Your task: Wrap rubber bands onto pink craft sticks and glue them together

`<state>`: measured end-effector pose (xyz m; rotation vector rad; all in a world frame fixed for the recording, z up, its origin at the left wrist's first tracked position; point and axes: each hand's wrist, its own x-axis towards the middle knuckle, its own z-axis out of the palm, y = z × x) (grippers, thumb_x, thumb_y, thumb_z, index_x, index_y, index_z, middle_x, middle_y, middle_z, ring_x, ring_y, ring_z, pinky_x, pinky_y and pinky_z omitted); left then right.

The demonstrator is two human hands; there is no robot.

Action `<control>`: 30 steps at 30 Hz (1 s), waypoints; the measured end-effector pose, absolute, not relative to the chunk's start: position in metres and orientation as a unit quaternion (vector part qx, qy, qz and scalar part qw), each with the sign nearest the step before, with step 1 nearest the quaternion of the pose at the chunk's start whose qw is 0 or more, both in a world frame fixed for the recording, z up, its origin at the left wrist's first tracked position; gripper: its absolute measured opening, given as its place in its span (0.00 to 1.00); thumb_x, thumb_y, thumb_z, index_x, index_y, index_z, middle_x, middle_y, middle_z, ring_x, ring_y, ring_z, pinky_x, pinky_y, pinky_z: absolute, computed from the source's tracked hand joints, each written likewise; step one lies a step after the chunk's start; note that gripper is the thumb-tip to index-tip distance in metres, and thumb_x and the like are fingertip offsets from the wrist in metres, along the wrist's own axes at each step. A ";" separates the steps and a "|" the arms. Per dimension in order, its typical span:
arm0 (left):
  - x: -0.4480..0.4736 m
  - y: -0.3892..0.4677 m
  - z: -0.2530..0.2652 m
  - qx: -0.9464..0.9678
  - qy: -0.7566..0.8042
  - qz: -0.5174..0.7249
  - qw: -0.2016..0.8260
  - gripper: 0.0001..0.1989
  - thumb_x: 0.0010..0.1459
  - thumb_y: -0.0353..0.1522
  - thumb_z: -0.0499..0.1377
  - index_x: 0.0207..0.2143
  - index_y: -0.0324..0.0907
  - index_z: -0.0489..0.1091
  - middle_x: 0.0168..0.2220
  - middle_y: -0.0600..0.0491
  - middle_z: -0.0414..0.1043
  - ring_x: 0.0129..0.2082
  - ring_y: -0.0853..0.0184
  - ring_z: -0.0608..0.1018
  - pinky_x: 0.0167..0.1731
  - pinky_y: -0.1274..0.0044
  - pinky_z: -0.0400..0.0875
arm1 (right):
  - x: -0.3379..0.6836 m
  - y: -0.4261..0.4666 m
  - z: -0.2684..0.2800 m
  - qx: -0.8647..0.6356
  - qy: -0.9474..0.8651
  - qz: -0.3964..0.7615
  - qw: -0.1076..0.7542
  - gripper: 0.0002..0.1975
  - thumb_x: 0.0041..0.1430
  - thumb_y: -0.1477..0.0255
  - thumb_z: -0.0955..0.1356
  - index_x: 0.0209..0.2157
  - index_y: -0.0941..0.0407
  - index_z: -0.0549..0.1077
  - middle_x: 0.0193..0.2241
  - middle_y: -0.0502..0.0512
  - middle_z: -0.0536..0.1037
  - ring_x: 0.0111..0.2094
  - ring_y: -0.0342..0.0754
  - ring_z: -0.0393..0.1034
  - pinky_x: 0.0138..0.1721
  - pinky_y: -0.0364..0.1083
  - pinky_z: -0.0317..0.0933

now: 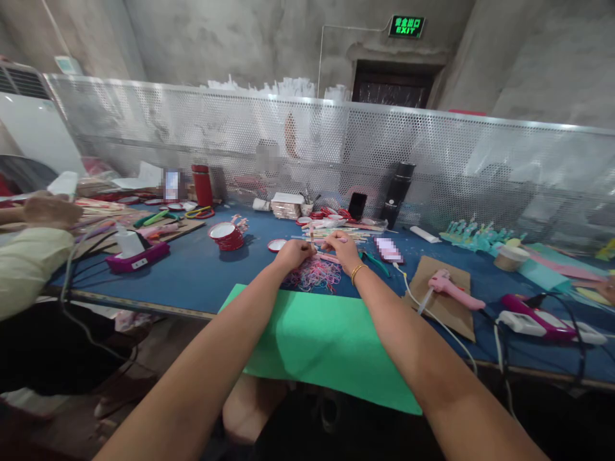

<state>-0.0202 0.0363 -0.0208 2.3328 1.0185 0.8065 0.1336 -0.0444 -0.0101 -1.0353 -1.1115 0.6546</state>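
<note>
My left hand (293,255) is closed in a pinch above a tangle of pink, blue and purple strings (314,275). A small, pale pinkish strip (312,237) stands up at its fingertips; its kind is too small to make out. Just to the right, my right hand (342,250), with a gold bracelet at the wrist, has its fingers pinched together near the strip. What lies between those fingers is hidden. A green sheet (327,339) hangs from the table edge under my forearms. Left of my left hand is a round white piece with a red rim (276,245).
A pink glue gun (454,291) rests on cardboard (464,320) at the right. Green-handled pliers (377,262) lie beside my right hand. Red-rimmed rounds (228,237) are stacked at left. A black bottle (398,195) and red bottle (202,186) stand behind. A co-worker's hand (50,210) is far left.
</note>
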 end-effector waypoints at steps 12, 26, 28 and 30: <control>-0.021 0.033 -0.018 0.846 0.376 0.281 0.251 0.17 0.49 0.44 0.57 0.22 0.39 0.73 0.18 0.57 0.63 0.20 0.73 0.61 0.22 0.78 0.50 | 0.136 -0.042 -0.012 -0.463 -0.481 0.293 0.685 0.08 0.45 0.68 0.67 0.18 0.55 0.67 0.17 0.47 0.74 0.21 0.42 0.67 0.27 0.42 0.63; -0.021 0.034 -0.020 0.847 0.373 0.288 0.246 0.20 0.49 0.46 0.58 0.23 0.38 0.73 0.18 0.58 0.62 0.20 0.73 0.60 0.22 0.78 0.50 | 0.138 -0.041 -0.014 -0.472 -0.465 0.280 0.695 0.07 0.44 0.68 0.67 0.18 0.55 0.67 0.17 0.47 0.74 0.21 0.42 0.67 0.26 0.41 0.62; -0.021 0.033 -0.019 0.847 0.369 0.292 0.248 0.19 0.48 0.46 0.58 0.23 0.38 0.74 0.18 0.58 0.63 0.20 0.73 0.60 0.22 0.78 0.50 | 0.138 -0.041 -0.014 -0.461 -0.464 0.291 0.698 0.07 0.44 0.68 0.67 0.18 0.55 0.67 0.17 0.47 0.74 0.21 0.42 0.67 0.27 0.41 0.62; -0.021 0.032 -0.018 0.848 0.367 0.291 0.248 0.19 0.48 0.46 0.58 0.23 0.38 0.74 0.18 0.58 0.63 0.20 0.73 0.61 0.21 0.78 0.50 | 0.136 -0.041 -0.014 -0.455 -0.476 0.304 0.689 0.07 0.44 0.67 0.68 0.19 0.54 0.67 0.17 0.47 0.75 0.22 0.43 0.68 0.28 0.42 0.63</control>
